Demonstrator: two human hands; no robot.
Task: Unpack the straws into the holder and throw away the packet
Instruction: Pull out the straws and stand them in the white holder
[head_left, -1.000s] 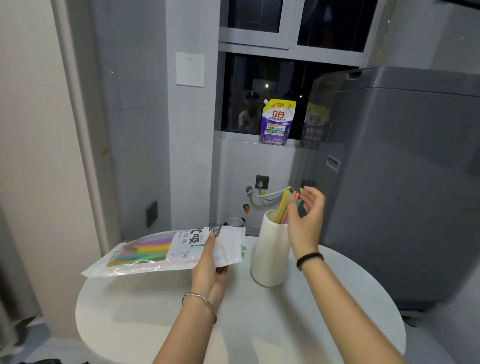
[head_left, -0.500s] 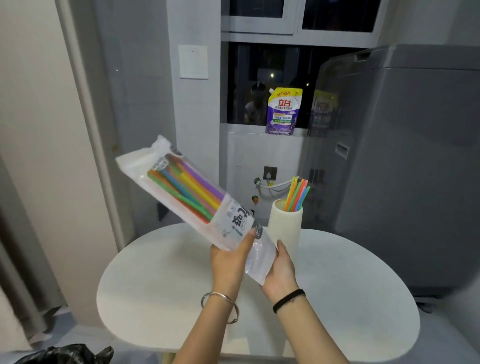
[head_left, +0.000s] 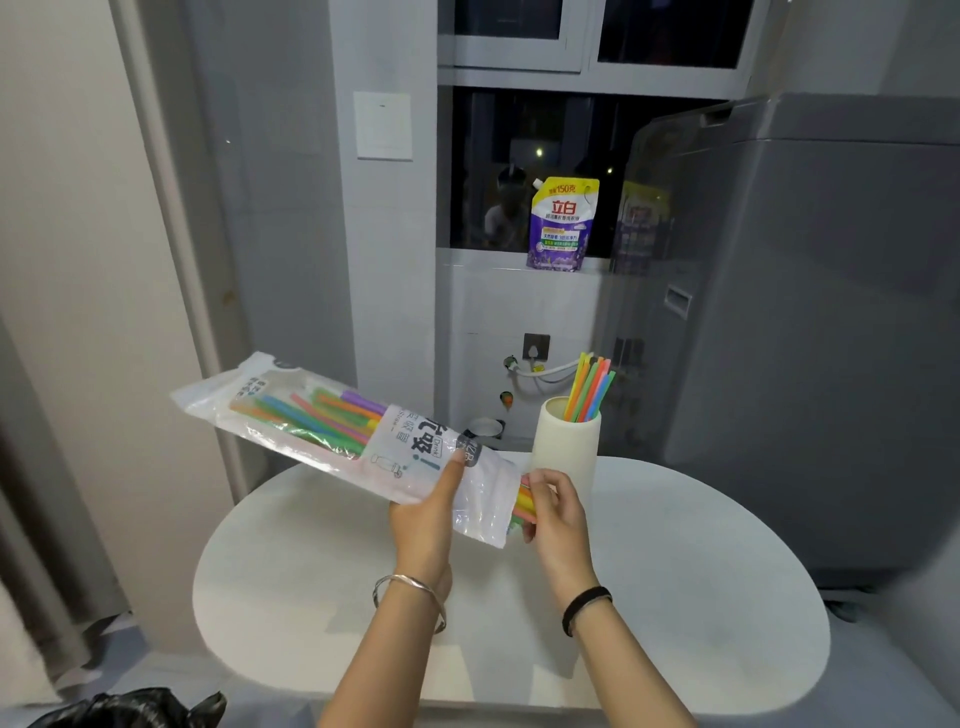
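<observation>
A clear plastic packet (head_left: 332, 421) of coloured straws is held tilted above the round white table (head_left: 675, 597), its open end pointing down to the right. My left hand (head_left: 426, 514) grips the packet near that open end. My right hand (head_left: 553, 512) pinches the ends of several straws (head_left: 523, 503) that stick out of the opening. A cream cylindrical holder (head_left: 566, 447) stands upright on the table just behind my right hand, with several straws (head_left: 589, 387) leaning in it.
A grey washing machine (head_left: 810, 312) stands to the right of the table. A purple detergent pouch (head_left: 561, 223) sits on the window sill behind. A black rubbish bag (head_left: 130, 709) shows at the bottom left on the floor.
The packet was lifted from the table and tipped, then lowered flatter. My right hand left the holder, came to the packet's open end and now pinches straws sliding out.
</observation>
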